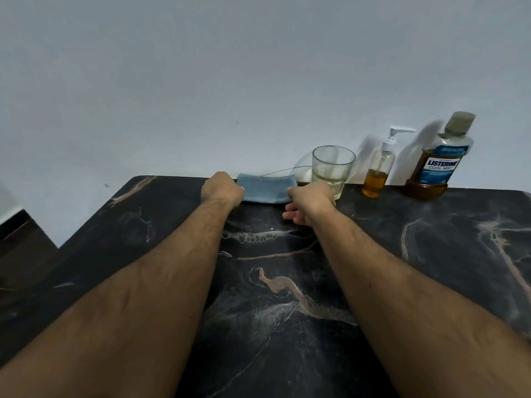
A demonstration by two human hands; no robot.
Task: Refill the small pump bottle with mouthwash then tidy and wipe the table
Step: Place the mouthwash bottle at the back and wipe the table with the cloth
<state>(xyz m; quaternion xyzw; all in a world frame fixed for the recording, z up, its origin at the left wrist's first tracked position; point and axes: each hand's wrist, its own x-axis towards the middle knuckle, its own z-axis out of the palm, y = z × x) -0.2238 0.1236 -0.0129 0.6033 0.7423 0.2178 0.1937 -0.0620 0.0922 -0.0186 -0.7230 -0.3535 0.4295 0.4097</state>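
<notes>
Step in hand: the folded blue cloth (265,188) is being set at the far edge of the table (431,254), against the wall; judging by the capped bottles lined up beside it, the refill and the wipe look done and this is the tidying.
How to do it well: the cloth should be kept flat and squared to the table edge, both ends eased evenly so the fold is not dragged open; the right side should be moved with care, since the glass (332,170) stands just beside that hand and could be knocked.
Left hand (221,188): closed into a fist at the cloth's left end; the grip seems closed on that edge, though the fingers are hidden behind the knuckles, so contact cannot be confirmed.
Right hand (310,202): held at the cloth's right end, palm turned inward, fingers loosely curled and partly spread; whether the cloth is pinched cannot be told.
Arms: both forearms are stretched well forward and nearly straight, converging on the cloth.
Small pump bottle (378,170): upright near the wall, right of the glass, pump fitted, amber liquid filling roughly its lower part.
Mouthwash bottle (436,165): upright at the far right, cap on, low level of liquid.
</notes>
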